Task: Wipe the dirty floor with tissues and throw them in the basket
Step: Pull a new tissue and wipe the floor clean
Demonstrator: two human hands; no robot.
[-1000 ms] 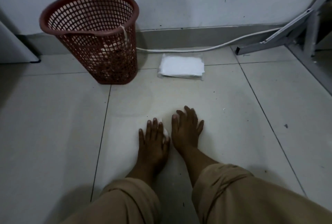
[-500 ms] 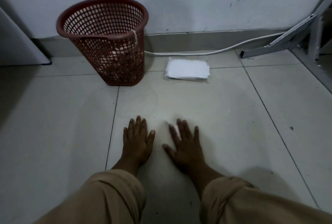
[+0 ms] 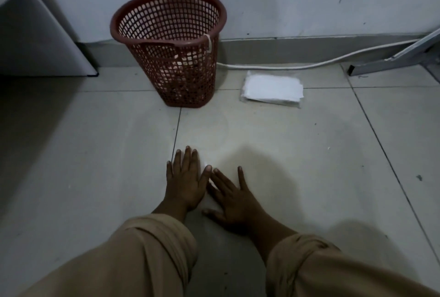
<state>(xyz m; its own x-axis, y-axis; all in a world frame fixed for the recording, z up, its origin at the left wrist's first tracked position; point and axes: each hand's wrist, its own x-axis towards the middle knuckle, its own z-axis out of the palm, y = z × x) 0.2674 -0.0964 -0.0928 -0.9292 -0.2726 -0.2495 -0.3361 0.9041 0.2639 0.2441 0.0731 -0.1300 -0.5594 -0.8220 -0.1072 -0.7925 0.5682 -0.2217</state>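
Both my hands lie flat on the tiled floor in front of my knees, fingers spread. A white tissue (image 3: 211,198) shows in the gap between them, pressed down under the inner edge of my left hand (image 3: 184,179) and the fingers of my right hand (image 3: 232,195). Most of the tissue is hidden beneath the hands. The red mesh basket (image 3: 166,42) stands upright against the wall, up and slightly left of my hands, with crumpled pale tissues inside. A stack of clean white tissues (image 3: 272,88) lies on the floor just right of the basket.
A white cable (image 3: 309,66) runs along the skirting behind the tissue stack. A grey metal frame leg (image 3: 390,63) rests on the floor at the far right. A white cabinet side (image 3: 47,42) stands at the far left. Dark specks (image 3: 419,177) dot the tiles on the right.
My hands were close together, spread apart, and now have come back together, sliding left over the floor with the tissue. The view has shifted left, so the basket sits more central.
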